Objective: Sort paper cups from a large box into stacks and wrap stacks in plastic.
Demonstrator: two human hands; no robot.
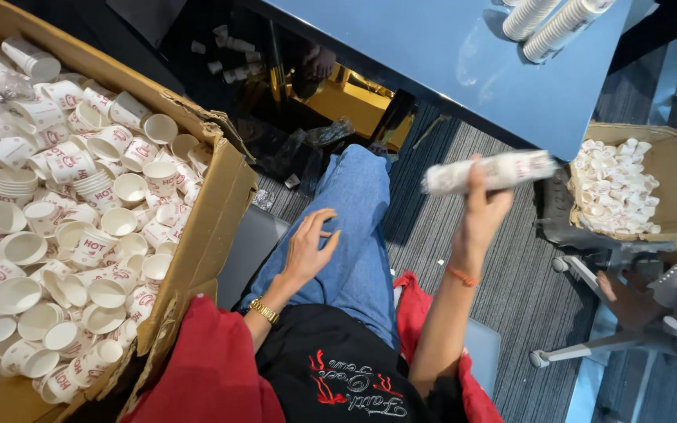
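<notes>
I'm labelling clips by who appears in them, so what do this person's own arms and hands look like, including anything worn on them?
Both arms are bare from the elbow down, with loose red sleeves bunched at the upper arms. The left hand has a gold-coloured link bracelet or watch at the wrist. The right hand has a thin orange thread band around its wrist. No gloves; I can't make out any rings.

White paper cups [80, 235] with red print, in a brown cardboard box [213, 211]. Blue surface [448, 70]. Blue jeans [358, 227]. Red sleeves [205, 368]; black top with red and white lettering. Grey striped carpet [511, 298]. Gold watch [263, 310]; orange wristband [462, 276].
</notes>
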